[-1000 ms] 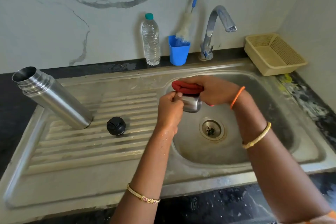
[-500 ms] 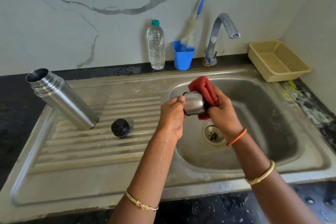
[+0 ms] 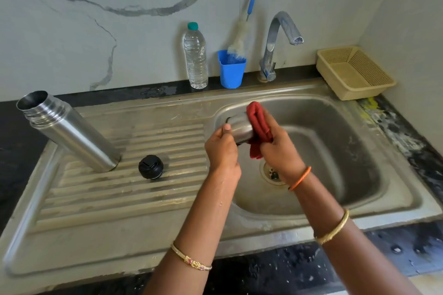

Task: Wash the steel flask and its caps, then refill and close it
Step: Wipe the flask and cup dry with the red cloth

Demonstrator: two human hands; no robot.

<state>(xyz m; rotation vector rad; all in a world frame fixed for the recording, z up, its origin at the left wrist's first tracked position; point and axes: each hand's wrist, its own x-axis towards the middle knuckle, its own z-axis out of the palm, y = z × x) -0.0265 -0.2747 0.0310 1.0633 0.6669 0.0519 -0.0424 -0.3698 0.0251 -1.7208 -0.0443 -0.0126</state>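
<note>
Steel cup-shaped flask cap (image 3: 239,128), gripped by left hand (image 3: 221,148); right hand (image 3: 279,148) clutches folded red cloth (image 3: 259,124). Best practice: rotate cap, scrubbing rim thoroughly.

White marble-look wall (image 3: 96,31) with grey veins behind; plain wall at right. Black speckled counter (image 3: 407,141) surrounds steel sink (image 3: 119,230) with ribbed drainboard. Chrome tap (image 3: 273,50) at back. Even light.

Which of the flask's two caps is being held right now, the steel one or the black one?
The steel cap, gripped by the left hand over the sink basin; the black cap sits untouched on the drainboard.
</note>
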